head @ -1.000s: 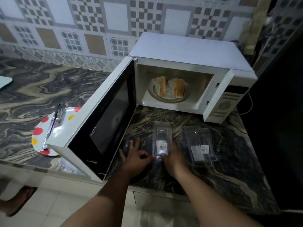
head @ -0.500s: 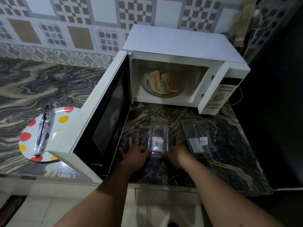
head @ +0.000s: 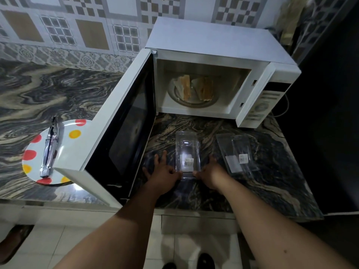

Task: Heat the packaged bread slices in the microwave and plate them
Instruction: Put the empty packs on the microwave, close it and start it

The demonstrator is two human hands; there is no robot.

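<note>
The left hand (head: 163, 172) and right hand (head: 208, 174) pinched the near end of an empty clear package (head: 187, 154) lying flat on the counter (head: 272, 181) — long axis pointing toward the open microwave (head: 213, 55). Two bread slices (head: 194, 89) stood on edge inside it — on the turntable.

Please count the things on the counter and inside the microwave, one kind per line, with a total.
Microwave: 1
Bread slices: 2
Clear plastic packages: 2
Dotted plate: 1
Metal tongs: 1
Total: 7
</note>
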